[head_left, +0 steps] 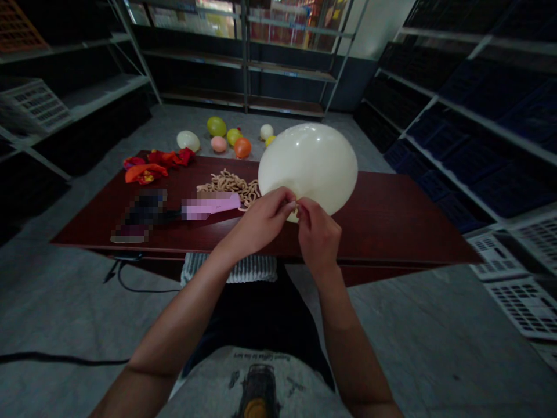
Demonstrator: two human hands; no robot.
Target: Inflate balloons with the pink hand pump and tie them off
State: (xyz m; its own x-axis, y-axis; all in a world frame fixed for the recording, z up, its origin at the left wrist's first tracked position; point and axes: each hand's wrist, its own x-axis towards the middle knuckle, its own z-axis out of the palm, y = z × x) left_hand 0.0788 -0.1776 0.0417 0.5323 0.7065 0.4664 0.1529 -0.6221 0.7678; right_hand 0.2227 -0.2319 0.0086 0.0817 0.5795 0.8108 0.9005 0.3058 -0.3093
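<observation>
A large inflated white balloon (pixel 310 162) is above the dark red table, its neck end toward me. My left hand (pixel 267 216) pinches at the balloon's neck with thumb and forefinger. Close beside it, my right hand (pixel 319 235) is closed on the same neck, fingers curled. The fingertips nearly meet, and the neck itself is mostly hidden between them. Left of the balloon lies a heap of tan, rope-like strands (pixel 230 184). A pink object (pixel 220 203), partly blurred out, lies just in front of that heap.
Red and orange limp pieces (pixel 152 165) lie at the table's (pixel 391 215) far left, near a pixelated dark item (pixel 143 212). Several inflated balloons (pixel 242 148) rest on the floor beyond. Shelves (pixel 287 69) line the back and sides; white crates (pixel 522 302) stand right. A cable (pixel 139 289) hangs at left.
</observation>
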